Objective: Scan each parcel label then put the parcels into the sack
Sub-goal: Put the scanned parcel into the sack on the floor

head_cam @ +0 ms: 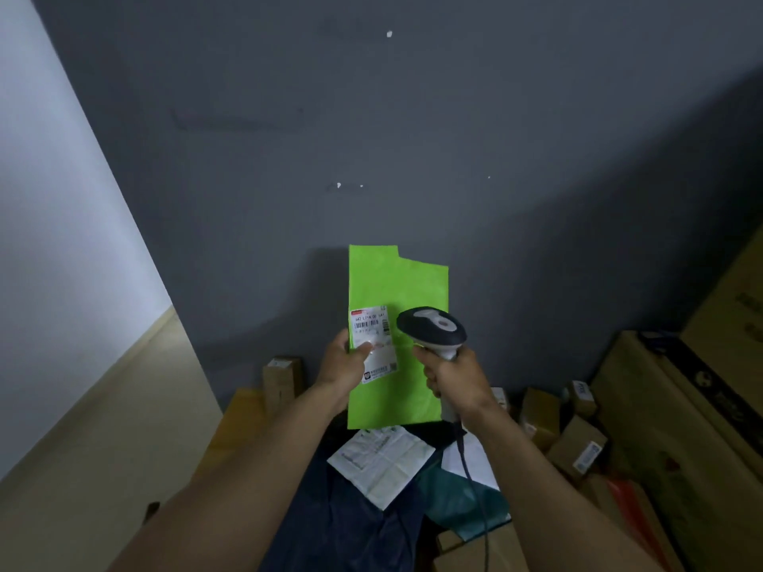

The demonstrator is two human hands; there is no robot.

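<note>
My left hand (344, 365) holds a flat bright-green parcel (398, 291) upright by its left edge, thumb pressed on the white shipping label (371, 330). My right hand (452, 381) grips the handle of a grey-and-white barcode scanner (433, 328), whose head sits just right of the label and points at it. The scanner's cable (470, 476) hangs down past my right forearm. Below the green parcel lies a white folded parcel (382, 460) on a dark blue sack or cloth (351, 522).
Small cardboard boxes (576, 445) are piled at the lower right, with big cartons (681, 406) behind them. Another brown box (283, 377) stands against the grey wall (371, 138). A teal packet (458, 501) lies under the cable. Beige floor (103, 427) stretches to the left.
</note>
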